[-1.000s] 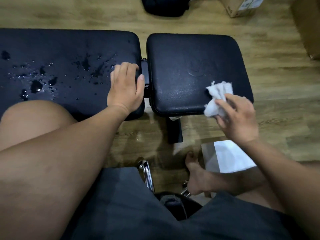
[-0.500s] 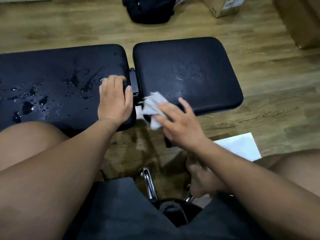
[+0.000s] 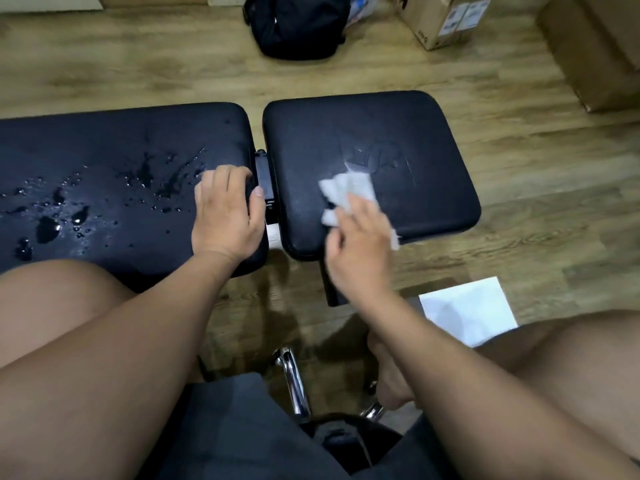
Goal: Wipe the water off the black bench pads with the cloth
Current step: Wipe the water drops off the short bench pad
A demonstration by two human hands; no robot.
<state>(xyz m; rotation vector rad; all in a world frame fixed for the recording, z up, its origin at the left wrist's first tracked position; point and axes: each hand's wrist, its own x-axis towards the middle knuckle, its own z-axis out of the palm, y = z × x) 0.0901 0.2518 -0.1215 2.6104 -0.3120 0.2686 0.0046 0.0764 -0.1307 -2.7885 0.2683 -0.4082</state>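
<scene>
Cloth (image 3: 349,192) further right on small pad (image 3: 415,133), in right hand's (image 3: 360,251) pinch; left hand (image 3: 225,216) flat on wet pad (image 3: 104,150)

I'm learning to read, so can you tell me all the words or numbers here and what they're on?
Nothing here can be read for sure.
Box labels: print too small and blurred.
Right pad logo: pressed in, wet, too faint to read.
Cloth and paper: no writing shows.
</scene>
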